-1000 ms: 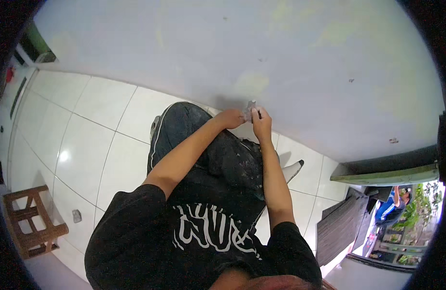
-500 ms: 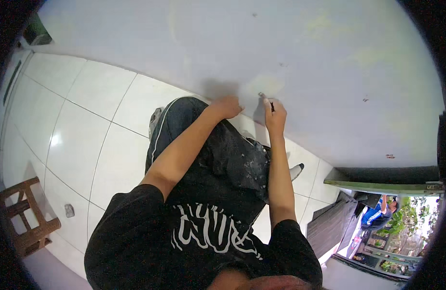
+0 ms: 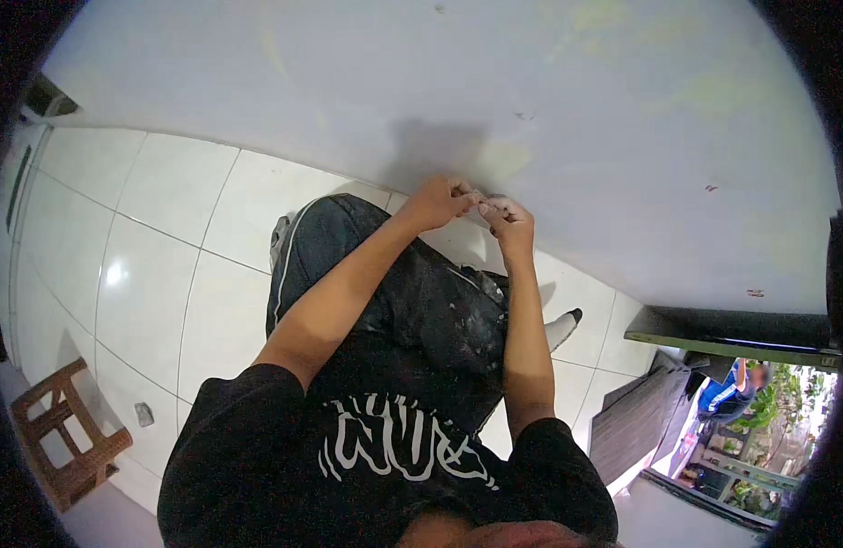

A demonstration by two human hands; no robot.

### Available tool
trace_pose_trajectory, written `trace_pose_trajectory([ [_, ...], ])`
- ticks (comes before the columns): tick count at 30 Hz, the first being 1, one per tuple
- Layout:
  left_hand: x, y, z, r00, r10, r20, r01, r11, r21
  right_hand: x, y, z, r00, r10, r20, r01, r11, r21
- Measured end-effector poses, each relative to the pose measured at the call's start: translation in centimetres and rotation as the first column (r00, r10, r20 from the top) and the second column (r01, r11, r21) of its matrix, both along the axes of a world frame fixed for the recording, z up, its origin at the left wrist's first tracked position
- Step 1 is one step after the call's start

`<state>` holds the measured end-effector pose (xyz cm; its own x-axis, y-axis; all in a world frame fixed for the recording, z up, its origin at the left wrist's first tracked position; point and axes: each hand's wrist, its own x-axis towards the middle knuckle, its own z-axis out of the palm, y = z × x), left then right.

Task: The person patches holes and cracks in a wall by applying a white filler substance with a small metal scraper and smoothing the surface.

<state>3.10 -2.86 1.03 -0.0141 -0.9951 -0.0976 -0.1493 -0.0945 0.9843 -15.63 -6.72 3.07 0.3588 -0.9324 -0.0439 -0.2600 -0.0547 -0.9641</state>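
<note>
My left hand (image 3: 437, 202) and my right hand (image 3: 512, 226) meet in front of the pale wall (image 3: 613, 146), fingertips together. Both are pinched closed around something small and thin between them, too small to name. Whitish dust or paste marks the right fingers. Just beyond my hands, the wall carries a pale yellowish patch (image 3: 505, 163) and the shadow of my hands. Below them are my dark trousers (image 3: 421, 283), spotted with white around the right knee.
White tiles (image 3: 147, 265) cover the floor. A brown wooden stool or frame (image 3: 70, 438) stands at the lower left, near a small grey lump (image 3: 144, 414). At the right, a grey door panel (image 3: 636, 416) stands by an opening where another person (image 3: 727, 395) and plants show.
My right hand has drawn back from the wall, where it held a small dark thing against the surface. My left hand has moved right to meet it.
</note>
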Motion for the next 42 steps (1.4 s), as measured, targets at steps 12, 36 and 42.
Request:
trace_pose_trajectory([
  [12,0.4,0.6,2.5,0.777,0.122,-0.618,-0.071,0.992,0.106,1.0,2.0,1.9,0.634,-0.025,0.773,-0.251,0.939,0.237],
  [36,4.5,1.5,0.4,0.790,-0.078,0.608,0.022,0.995,0.100,3.5,0.0,1.6,0.887,-0.264,0.379,0.113,0.919,0.377],
  [42,3.4,1.9,-1.2,0.724,-0.257,0.640,0.142,0.964,0.227,3.6,0.2,1.0,0.867,-0.287,0.407,0.169,0.938,0.302],
])
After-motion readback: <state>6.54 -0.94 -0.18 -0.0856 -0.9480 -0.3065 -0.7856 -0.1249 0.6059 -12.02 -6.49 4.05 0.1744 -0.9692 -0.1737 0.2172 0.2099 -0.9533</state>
